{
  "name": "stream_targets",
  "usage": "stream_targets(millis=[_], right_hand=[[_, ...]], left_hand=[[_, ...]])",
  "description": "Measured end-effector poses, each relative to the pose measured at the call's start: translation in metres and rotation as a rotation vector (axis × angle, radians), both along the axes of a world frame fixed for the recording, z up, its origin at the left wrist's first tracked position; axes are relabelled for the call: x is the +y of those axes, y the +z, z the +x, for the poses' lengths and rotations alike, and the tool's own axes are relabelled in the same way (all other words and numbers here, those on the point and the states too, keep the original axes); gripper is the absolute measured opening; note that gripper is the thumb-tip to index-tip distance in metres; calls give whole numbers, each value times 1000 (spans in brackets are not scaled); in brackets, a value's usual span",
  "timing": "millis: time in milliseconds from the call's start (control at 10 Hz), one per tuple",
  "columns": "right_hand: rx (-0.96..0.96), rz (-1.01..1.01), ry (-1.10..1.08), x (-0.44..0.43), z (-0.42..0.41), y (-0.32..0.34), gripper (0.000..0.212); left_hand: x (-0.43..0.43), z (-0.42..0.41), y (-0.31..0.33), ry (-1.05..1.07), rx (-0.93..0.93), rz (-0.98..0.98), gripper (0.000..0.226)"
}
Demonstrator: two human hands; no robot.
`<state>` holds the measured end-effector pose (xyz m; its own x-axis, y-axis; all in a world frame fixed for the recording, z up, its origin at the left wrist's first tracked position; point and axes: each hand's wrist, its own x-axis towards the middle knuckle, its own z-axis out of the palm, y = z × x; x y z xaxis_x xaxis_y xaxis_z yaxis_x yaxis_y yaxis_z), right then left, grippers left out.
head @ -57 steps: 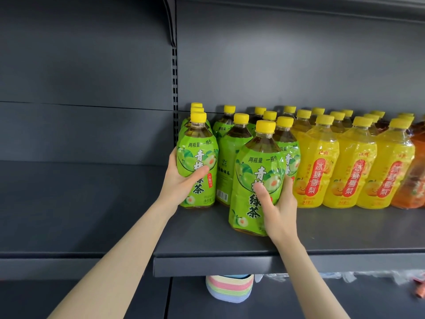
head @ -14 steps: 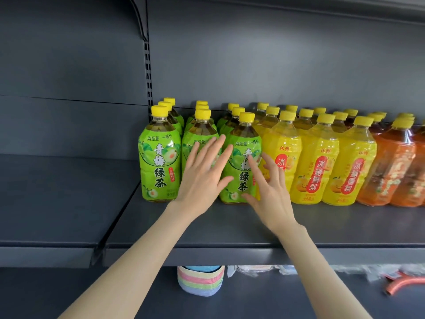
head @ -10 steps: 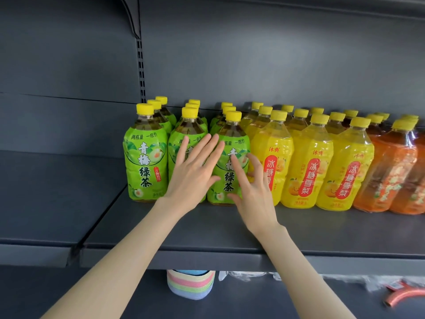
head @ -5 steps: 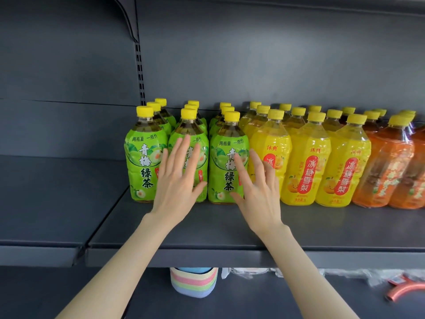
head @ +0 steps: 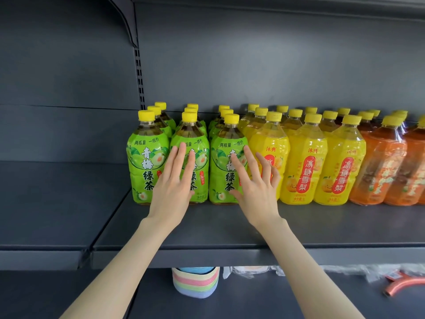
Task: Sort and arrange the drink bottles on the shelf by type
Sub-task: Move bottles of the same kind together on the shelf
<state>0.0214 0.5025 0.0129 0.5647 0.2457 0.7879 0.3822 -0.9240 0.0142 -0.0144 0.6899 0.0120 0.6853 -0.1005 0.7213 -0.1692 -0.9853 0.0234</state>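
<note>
one shelf (head: 207, 233) carries all the bottles, upright, in files running front to back. tea bottles (head: 147, 157) occupy the three leftmost files, just right of the slotted upright (head: 139, 81). pear drink bottles (head: 305, 162) stand close against them on the right, three files. a third kind of bottle (head: 381, 162) fills the right end. left hand (head: 172, 187) lies flat on the middle front tea bottle; right hand (head: 257, 189) spans the rightmost front tea bottle and first pear drink bottle. neighbouring shelf (head: 57, 203) adjoins left. below: round container (head: 195, 282) under the tea bottles, bent tube (head: 402, 284) far right.
</note>
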Motion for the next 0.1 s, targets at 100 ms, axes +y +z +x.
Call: stream_targets(millis=[100], right_hand=[[64,-7,55,-3,-8,5,83]], left_hand=[[0,-8,6,-12,0,7,81]])
